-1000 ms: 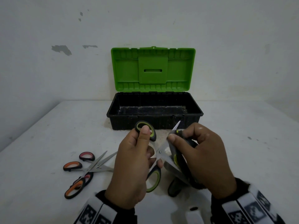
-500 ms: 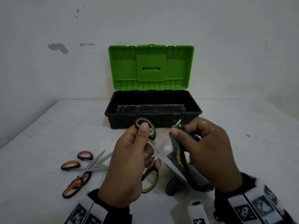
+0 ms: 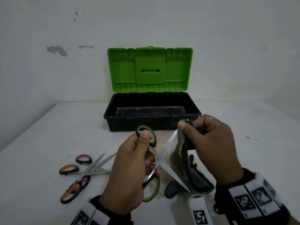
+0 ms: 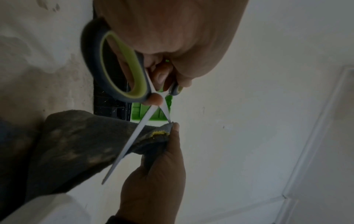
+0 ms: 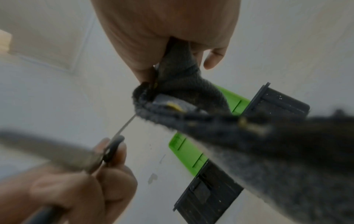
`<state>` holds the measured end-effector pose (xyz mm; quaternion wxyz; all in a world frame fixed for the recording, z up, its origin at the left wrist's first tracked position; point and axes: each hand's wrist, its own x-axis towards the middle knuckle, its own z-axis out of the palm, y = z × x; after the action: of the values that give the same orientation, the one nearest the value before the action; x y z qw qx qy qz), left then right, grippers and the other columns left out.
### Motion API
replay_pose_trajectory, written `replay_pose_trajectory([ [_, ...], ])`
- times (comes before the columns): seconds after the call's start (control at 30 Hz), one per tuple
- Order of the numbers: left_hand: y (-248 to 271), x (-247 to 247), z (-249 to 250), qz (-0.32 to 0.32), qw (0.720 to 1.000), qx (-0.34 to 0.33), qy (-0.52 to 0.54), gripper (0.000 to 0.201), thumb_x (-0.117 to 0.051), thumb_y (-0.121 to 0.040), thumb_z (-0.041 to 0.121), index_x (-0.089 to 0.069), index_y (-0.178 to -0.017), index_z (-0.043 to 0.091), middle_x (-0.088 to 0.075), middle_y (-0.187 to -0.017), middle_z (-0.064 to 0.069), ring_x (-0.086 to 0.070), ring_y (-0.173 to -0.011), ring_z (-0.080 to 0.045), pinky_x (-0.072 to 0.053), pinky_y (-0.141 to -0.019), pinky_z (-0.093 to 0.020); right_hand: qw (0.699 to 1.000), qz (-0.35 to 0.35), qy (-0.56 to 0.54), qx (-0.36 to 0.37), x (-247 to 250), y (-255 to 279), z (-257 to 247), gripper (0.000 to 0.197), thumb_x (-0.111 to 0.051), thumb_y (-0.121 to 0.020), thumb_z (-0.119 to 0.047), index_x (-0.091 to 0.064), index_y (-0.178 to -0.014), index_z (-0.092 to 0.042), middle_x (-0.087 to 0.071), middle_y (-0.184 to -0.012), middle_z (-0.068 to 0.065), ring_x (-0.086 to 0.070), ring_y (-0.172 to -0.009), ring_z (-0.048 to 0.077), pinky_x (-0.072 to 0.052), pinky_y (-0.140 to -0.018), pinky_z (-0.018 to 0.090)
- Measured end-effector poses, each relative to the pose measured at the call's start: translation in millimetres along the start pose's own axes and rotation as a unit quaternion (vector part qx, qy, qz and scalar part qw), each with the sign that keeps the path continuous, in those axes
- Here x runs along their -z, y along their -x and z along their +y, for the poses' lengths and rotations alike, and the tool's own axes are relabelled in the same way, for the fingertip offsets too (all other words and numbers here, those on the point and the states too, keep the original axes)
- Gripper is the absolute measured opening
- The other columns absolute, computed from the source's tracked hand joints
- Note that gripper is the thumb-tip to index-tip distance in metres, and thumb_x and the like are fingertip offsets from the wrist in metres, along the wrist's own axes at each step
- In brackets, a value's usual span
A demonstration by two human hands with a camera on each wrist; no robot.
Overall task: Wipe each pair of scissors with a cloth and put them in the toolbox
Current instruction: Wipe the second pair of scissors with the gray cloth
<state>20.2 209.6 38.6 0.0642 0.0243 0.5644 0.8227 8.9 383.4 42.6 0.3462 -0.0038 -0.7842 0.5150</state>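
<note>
1. Head view: the left hand curls round the green-and-black scissors, thumb pressed on the upper handle loop, fingers wrapped near the pivot. The steel blades are spread in an X.
2. The right hand pinches a dark grey knitted cloth between thumb and forefinger over the tip of the blade pointing to 1 o'clock; the rest of the cloth hangs to the table.
3. At 12 o'clock from the hands stands the toolbox: a black plastic tub, green ribbed lid upright, its floor speckled, no scissors visible inside.
4. At 9 o'clock lie 2 pairs of orange-and-pink-handled scissors, crossed and touching.
5. Left wrist view: the left hand grips the smooth green-lined loop of the scissors; the right hand pinches the cloth at 1 blade tip.
6. Right wrist view: the right hand pinches the fuzzy cloth, a yellow tag showing; the left hand is blurred, holding the scissors.
</note>
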Motion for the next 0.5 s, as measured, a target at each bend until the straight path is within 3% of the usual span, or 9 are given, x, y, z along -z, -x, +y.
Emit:
replay_pose_trajectory([
  [0.13, -1, 0, -2, 0.021, 0.997, -0.030, -0.063, 0.038, -0.049, -0.097, 0.039, -0.059, -0.078, 0.008, -0.026, -0.062, -0.012, -0.028, -0.053, -0.023, -0.047, -0.047, -0.030, 1.000, 0.003, -0.010, -0.015, 10, -2, -6, 0.028, -0.081, -0.077, -0.029, -0.063, -0.066, -0.011, -0.067, -0.059, 0.003, -0.068, -0.056, 0.022, -0.060, -0.052, 0.044],
  [0.2, -3, 2, -2, 0.031, 0.993, -0.067, -0.093, 0.037, -0.049, -0.096, 0.039, -0.059, -0.080, 0.008, -0.030, -0.059, -0.011, -0.035, -0.049, -0.022, -0.049, -0.047, -0.032, 0.999, -0.027, 0.018, 0.020, 11, 5, -13, 0.025, -0.081, -0.075, -0.032, -0.062, -0.065, -0.019, -0.067, -0.063, -0.002, -0.066, -0.058, 0.013, -0.059, -0.056, 0.029],
  [0.27, -2, 1, -2, 0.034, 0.986, -0.104, -0.126, 0.034, -0.049, -0.095, 0.040, -0.060, -0.078, 0.013, -0.037, -0.053, 0.000, -0.044, -0.044, -0.019, -0.051, -0.048, -0.034, 0.994, -0.066, 0.067, 0.050, 5, 15, -21, 0.026, -0.081, -0.072, -0.034, -0.059, -0.061, -0.026, -0.066, -0.070, -0.011, -0.063, -0.061, 0.005, -0.046, -0.055, 0.009],
  [0.3, -1, 0, -2, 0.033, 0.982, -0.122, -0.142, 0.033, -0.049, -0.094, 0.041, -0.061, -0.079, 0.014, -0.040, -0.051, 0.005, -0.047, -0.043, -0.017, -0.051, -0.048, -0.035, 0.992, -0.083, 0.081, 0.058, 1, 20, -23, 0.028, -0.082, -0.071, -0.035, -0.057, -0.061, -0.028, -0.065, -0.074, -0.016, -0.061, -0.063, 0.002, -0.042, -0.054, 0.006],
  [0.43, 2, -4, -3, 0.027, 0.957, -0.192, -0.214, 0.030, -0.047, -0.092, 0.045, -0.060, -0.081, 0.020, -0.049, -0.053, 0.005, -0.051, -0.041, -0.012, -0.053, -0.046, -0.045, 0.987, -0.101, 0.087, 0.084, -13, 31, -19, 0.032, -0.081, -0.073, -0.036, -0.052, -0.061, -0.032, -0.063, -0.079, -0.015, -0.059, -0.064, 0.001, -0.038, -0.054, 0.003],
  [0.5, 3, -3, -3, 0.024, 0.948, -0.211, -0.238, 0.029, -0.046, -0.092, 0.046, -0.059, -0.081, 0.023, -0.049, -0.054, 0.004, -0.051, -0.043, -0.014, -0.053, -0.047, -0.044, 0.992, -0.074, 0.083, 0.060, -14, 26, -14, 0.030, -0.080, -0.075, -0.036, -0.055, -0.061, -0.027, -0.062, -0.067, -0.009, -0.059, -0.061, 0.005, -0.041, -0.053, 0.008],
])
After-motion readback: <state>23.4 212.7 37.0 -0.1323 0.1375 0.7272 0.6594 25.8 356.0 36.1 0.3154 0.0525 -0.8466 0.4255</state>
